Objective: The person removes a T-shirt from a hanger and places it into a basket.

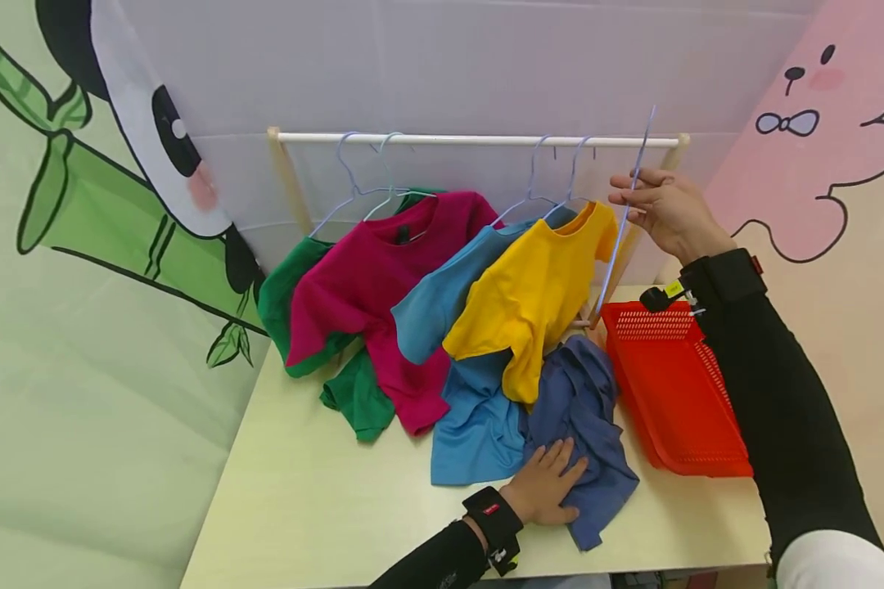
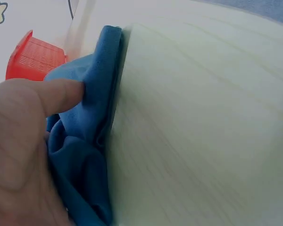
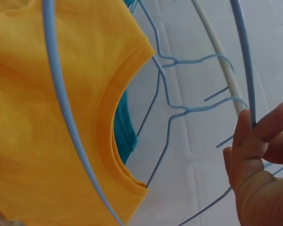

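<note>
Near the right end of the white rail [image 1: 449, 140], the right hand [image 1: 666, 209] pinched a blue hanger [image 1: 619, 233] between thumb and fingers; below, the left hand [image 1: 545, 488] rested, fingers spread, on the dark-blue garment [image 1: 578, 401], which lay under them beside the red basket [image 1: 678, 401].

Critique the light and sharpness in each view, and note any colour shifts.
Head view: fairly even light, with the yellow T-shirt reasonably crisp; left wrist view: the tabletop pale and soft in detail, a narrow shadow beside the slate-blue garment, which looks more teal there; right wrist view: the yellow T-shirt turns more orange, and the held blue hanger looks slightly soft.
</note>
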### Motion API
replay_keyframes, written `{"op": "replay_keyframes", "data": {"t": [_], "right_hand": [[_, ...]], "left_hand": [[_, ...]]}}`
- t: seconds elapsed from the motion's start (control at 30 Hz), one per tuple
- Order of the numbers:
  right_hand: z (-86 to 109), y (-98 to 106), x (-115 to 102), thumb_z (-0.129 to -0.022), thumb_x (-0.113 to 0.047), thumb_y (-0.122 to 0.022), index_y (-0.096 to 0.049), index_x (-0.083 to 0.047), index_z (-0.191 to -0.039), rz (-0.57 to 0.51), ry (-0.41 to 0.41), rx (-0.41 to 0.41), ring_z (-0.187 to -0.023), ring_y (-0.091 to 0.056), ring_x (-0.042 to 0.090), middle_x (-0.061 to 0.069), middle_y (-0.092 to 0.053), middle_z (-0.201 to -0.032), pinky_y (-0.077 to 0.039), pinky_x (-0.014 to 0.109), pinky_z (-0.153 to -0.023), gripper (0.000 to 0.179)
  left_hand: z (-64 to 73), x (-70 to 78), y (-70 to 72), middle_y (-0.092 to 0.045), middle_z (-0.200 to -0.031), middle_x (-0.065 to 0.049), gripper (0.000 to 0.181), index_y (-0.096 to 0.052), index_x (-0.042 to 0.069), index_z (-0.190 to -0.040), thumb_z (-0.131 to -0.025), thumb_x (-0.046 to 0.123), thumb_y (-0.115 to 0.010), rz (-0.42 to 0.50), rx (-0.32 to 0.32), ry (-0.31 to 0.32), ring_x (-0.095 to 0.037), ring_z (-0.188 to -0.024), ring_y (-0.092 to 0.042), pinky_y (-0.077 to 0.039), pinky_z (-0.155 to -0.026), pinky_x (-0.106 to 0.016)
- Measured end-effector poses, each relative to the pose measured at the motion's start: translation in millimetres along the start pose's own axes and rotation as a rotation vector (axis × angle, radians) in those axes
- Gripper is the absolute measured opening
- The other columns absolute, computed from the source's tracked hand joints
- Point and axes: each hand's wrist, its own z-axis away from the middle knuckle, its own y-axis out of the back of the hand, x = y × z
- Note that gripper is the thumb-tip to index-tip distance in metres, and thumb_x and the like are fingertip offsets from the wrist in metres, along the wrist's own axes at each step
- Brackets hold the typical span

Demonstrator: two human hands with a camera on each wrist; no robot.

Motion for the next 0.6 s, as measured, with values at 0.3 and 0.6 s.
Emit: {"op": "replay_keyframes", "data": {"t": [0.3, 0.6], "right_hand": [[-30.3, 16.0, 25.8, -0.108, -0.006, -0.061, -0.041, -0.004, -0.151, 0.152, -0.09, 0.011, -0.093, -0.071, 0.016, -0.003, -0.072, -0.113, -0.052, 0.025, -0.072, 0.047], [-24.3, 37.4, 35.3, -0.11, -0.022, -0.059, -0.013, -0.012, -0.172, 0.185, -0.078, -0.078, -0.1, -0.074, 0.013, -0.008, -0.071, -0.118, -0.059, 0.025, -0.082, 0.078]], "left_hand": [[30.9, -11.0, -1.8, -0.013, -0.179, -0.006, 0.075, -0.023, 0.026, -0.172, -0.109, 0.051, -0.056, 0.159, -0.063, -0.088, -0.017, -0.164, -0.013, -0.021, -0.129, -0.035], [56.2, -34.5, -7.8, -0.017, -0.178, -0.008, 0.067, -0.027, 0.018, -0.171, -0.112, 0.035, -0.055, 0.487, -0.049, -0.164, -0.016, -0.164, -0.016, -0.025, -0.128, -0.037]]}}
